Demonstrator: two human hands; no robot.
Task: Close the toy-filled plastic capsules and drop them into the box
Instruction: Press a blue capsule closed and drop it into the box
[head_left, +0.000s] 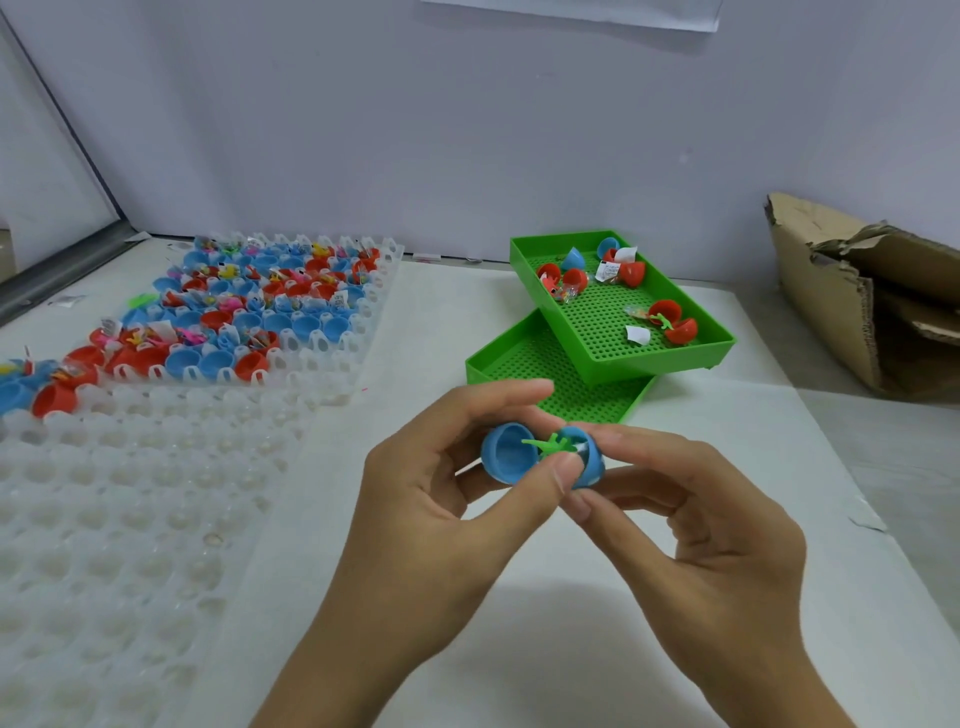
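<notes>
Two green trays (621, 322) are stacked askew on the bench (571, 597); just in front of them, one open blue capsule (540, 456) is pinched by left hand (441, 499) and right hand (691, 514), with a green toy (548, 446) between its halves.

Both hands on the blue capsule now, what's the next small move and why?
Probably tuck the green toy inside first. The blue capsule is open, gripped by the left hand and right hand, and the toy pokes across the gap between its halves, so closing now may pinch it.
</notes>
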